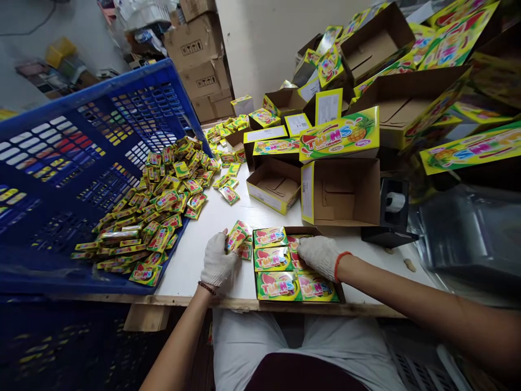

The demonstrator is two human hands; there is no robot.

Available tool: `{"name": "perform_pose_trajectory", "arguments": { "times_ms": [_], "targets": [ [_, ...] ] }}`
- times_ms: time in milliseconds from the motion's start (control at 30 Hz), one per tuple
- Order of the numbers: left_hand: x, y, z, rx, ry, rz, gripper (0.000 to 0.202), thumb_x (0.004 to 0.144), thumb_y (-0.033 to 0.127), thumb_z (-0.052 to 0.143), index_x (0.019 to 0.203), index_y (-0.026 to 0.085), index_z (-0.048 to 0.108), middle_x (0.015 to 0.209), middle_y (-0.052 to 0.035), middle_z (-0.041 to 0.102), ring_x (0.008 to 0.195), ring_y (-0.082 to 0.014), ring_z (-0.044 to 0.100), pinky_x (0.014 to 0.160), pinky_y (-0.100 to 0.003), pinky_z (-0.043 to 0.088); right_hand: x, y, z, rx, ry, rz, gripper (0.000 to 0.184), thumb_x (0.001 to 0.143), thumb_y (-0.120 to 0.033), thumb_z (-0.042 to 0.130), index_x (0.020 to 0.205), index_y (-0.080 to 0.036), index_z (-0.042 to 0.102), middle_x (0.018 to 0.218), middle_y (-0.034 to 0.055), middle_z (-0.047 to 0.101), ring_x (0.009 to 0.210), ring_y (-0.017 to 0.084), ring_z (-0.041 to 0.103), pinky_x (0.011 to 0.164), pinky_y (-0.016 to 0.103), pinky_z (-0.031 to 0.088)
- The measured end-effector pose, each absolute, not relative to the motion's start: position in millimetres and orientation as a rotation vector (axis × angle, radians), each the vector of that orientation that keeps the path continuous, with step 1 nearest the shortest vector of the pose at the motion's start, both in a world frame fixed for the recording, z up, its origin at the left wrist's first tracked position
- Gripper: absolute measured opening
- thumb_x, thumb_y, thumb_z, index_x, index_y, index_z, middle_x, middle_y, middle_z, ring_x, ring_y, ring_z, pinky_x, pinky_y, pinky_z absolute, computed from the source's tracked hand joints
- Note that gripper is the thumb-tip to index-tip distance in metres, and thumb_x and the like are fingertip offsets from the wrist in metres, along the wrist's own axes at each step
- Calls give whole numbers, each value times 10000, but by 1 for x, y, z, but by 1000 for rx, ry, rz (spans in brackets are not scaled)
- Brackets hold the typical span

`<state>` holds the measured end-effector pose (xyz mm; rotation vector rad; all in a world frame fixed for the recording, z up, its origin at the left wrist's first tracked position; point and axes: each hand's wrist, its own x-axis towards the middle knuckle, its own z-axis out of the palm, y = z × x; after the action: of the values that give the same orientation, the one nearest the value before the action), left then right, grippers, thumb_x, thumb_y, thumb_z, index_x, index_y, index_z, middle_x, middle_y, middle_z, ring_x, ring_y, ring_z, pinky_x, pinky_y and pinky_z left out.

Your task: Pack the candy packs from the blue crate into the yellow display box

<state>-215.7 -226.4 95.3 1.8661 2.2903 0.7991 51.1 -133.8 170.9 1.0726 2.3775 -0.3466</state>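
Pinching a yellow-green-and-red printed packet [236, 235] in the fingers of the white-gloved left hand [217, 260], left of an open brown cardboard box [304, 231] on the white bench [244, 282]. Resting the white-gloved right hand [319, 257] on matching packets [272, 259] inside; cannot tell whether pinching. Could crease packets by pressing too hard, or drop one from a loose pinch.

Green-yellow TWINS packs [273, 259], flat in open box [303, 230]
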Motion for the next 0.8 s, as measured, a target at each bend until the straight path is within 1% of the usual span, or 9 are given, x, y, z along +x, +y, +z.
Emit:
{"name": "perform_pose_trajectory", "arguments": {
  "times_ms": [100, 167, 333, 400, 467, 567, 667, 733, 800],
  "targets": [
    [-204, -229, 113, 1746, 2221, 1208, 618, 794, 338, 713, 1347, 153, 509, 1036, -81, 639, 949, -233, 643, 863, -400, 562, 55, -134, 179, 1059, 2393, -341, 280, 862, -112, 583, 1102, -76, 724, 1141, 240, 709, 1028, 337, 711, 826, 407, 539],
    [-184, -230, 129, 1724, 2143, 1361, 676, 809, 367, 712, 1404, 155, 472, 1094, -93, 632, 967, -222, 645, 876, -391, 566, 56, -136, 189, 1109, 2488, -435, 280, 891, -135, 555, 1123, -120, 712, 1187, 191, 697, 1027, 303, 700, 831, 385, 528],
    [-119, -222, 154, 1945, 1948, 1510, 759, 818, 339, 708, 1492, 183, 395, 1265, -142, 601, 1193, -280, 603, 1028, -442, 515, 54, -146, 210, 1219, 2779, -1391, 290, 905, -301, 560, 1115, -148, 689, 1034, 81, 742, 934, 217, 674, 815, 306, 518],
    [-103, -218, 156, 1984, 1928, 1466, 788, 846, 336, 682, 1532, 177, 327, 1319, -165, 590, 1243, -292, 587, 1055, -453, 501, 59, -141, 216, 1189, 2833, -1492, 323, 900, -280, 524, 1156, -146, 669, 1002, 67, 748, 899, 207, 667, 796, 300, 514],
    [-94, -217, 154, 1989, 1973, 1349, 771, 884, 373, 656, 1541, 166, 309, 1377, -188, 574, 1284, -302, 570, 1074, -464, 491, 69, -129, 223, 1316, 2857, -1263, 399, 883, -264, 527, 1259, -162, 612, 998, 69, 751, 881, 212, 665, 767, 295, 498],
    [-91, -222, 147, 2134, 2026, 1014, 704, 916, 453, 616, 1502, 133, 393, 1482, -218, 511, 1400, -344, 468, 1145, -528, 416, 84, -107, 234, 1477, 2662, -674, 496, 880, -280, 546, 1372, -220, 533, 1112, 109, 742, 924, 255, 686, 736, 309, 475],
    [-89, -233, 136, 2286, 2067, 591, 700, 912, 507, 594, 1454, 81, 472, 1496, -253, 495, 1430, -414, 413, 1163, -649, 325, 80, -94, 238, 1216, 2448, -344, 392, 905, -243, 520, 1277, -244, 641, 1181, 143, 730, 995, 298, 704, 751, 348, 487],
    [-87, -240, 128, 2307, 2104, 411, 692, 908, 532, 583, 1421, 71, 517, 1469, -257, 525, 1409, -435, 435, 1148, -688, 307, 66, -91, 234, 1080, 2385, -246, 327, 898, -212, 543, 1174, -182, 715, 1109, 192, 745, 1001, 321, 715, 767, 373, 508],
    [-86, -245, 121, 2314, 2128, 358, 699, 909, 549, 574, 1409, 62, 532, 1472, -254, 525, 1413, -425, 436, 1158, -671, 307, 51, -92, 226, 1059, 2391, -199, 291, 880, -199, 586, 1101, -97, 746, 1027, 252, 746, 1001, 355, 719, 786, 411, 527]
  ]
}}
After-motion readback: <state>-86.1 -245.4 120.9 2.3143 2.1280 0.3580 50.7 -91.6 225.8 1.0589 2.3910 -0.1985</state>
